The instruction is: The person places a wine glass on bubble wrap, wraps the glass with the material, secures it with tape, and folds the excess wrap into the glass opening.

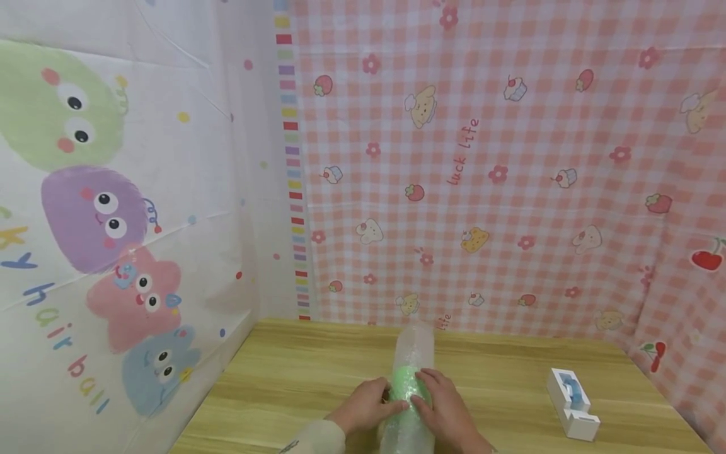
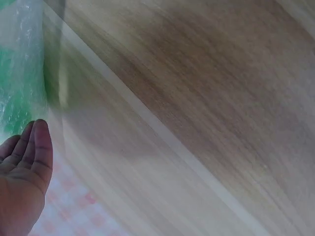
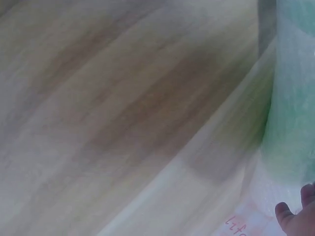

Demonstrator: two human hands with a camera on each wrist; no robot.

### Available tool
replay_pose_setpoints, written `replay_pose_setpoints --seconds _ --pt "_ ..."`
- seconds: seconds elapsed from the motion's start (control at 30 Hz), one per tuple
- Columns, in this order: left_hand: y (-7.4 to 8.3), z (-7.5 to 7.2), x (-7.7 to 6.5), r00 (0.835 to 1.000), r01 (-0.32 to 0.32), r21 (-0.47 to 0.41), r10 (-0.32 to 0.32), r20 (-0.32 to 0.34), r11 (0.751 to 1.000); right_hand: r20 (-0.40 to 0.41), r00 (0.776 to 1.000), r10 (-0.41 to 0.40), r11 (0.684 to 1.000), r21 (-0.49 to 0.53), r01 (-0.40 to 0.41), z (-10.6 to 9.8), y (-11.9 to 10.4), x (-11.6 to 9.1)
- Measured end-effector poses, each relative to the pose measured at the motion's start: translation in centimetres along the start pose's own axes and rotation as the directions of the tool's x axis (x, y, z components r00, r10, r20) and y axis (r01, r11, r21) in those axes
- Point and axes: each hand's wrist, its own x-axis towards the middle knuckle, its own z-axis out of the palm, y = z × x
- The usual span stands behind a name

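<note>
A long bundle of clear bubble wrap (image 1: 415, 345) lies lengthwise on the table, rolled around a green object (image 1: 404, 379) whose kind cannot be made out. From its left side my left hand (image 1: 367, 405) holds it, thumb across the top. My right hand (image 1: 447, 407) grips the opposite side, with fingertips over the green part. The left wrist view shows the left fingers (image 2: 42, 147) beside the crinkled wrap (image 2: 23, 59). In the right wrist view, fingertips (image 3: 284, 212) touch the lower end of the bundle (image 3: 293, 118); most of that hand is out of frame.
A white tape dispenser (image 1: 581, 422) with a roll of blue tape (image 1: 574, 391) stands on the right of the wooden table (image 1: 283, 366). Behind the table hangs a pink checked cloth (image 1: 482, 208); a white cartoon-printed cloth (image 1: 198, 157) hangs on the left.
</note>
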Motion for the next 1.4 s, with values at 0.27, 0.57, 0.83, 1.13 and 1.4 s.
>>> replay_pose_setpoints --seconds 0.27,0.57,0.83,1.13,1.4 --pt "-0.1 -0.5 -0.2 0.999 0.034 -0.125 -0.036 -0.016 0.992 0.069 0.998 0.010 0.999 0.029 -0.012 -0.3 -0.1 0.5" --pt "0.4 -0.3 0.2 0.990 -0.138 0.043 0.139 -0.034 0.990 0.081 0.996 -0.025 0.996 0.092 0.018 -0.5 0.8 0.9" --pt "0.2 0.0 0.6 0.995 -0.074 -0.025 0.073 -0.065 0.997 0.105 0.994 -0.010 0.991 0.132 -0.004 -0.7 0.8 0.8" --pt "0.7 -0.4 0.8 0.998 -0.049 -0.086 0.045 -0.053 0.995 0.085 0.996 0.014 0.999 0.043 -0.018 -0.9 0.4 1.1" --pt "0.6 -0.9 0.7 0.998 -0.053 -0.093 0.051 -0.025 0.994 0.139 0.990 0.014 0.996 0.085 -0.026 -1.1 0.2 1.1"
